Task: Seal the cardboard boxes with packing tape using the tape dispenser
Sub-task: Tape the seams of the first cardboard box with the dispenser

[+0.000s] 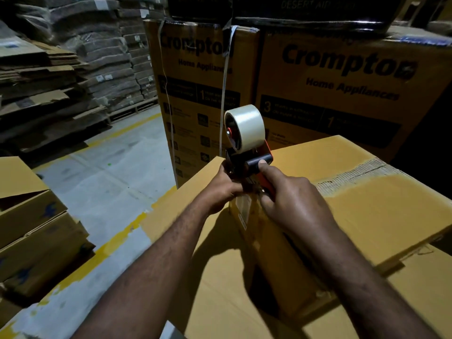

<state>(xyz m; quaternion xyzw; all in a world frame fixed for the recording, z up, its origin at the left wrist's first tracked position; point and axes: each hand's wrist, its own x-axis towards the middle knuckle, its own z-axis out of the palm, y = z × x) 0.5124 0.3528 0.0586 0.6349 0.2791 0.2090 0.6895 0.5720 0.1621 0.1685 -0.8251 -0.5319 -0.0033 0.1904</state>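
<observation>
Now your right hand (293, 201) wraps the handle of the tape dispenser (254, 163), and your left hand (221, 190) curls round its front end. It stands on the cardboard box (367, 209) near the far edge, tape roll (247, 126) uppermost, printed cartons (342, 79) stacked behind.

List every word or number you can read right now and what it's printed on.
"Crompton": left tall box, partly behind a strap.
"Home Appliances": same box, just below.
"Crompton", "Home Appliances": right tall box.
"3", "1": right box's black panel.
"DESERT AIR": black box on top; rest unreadable.
Panel small print, sticker on near box: too blurred.
</observation>
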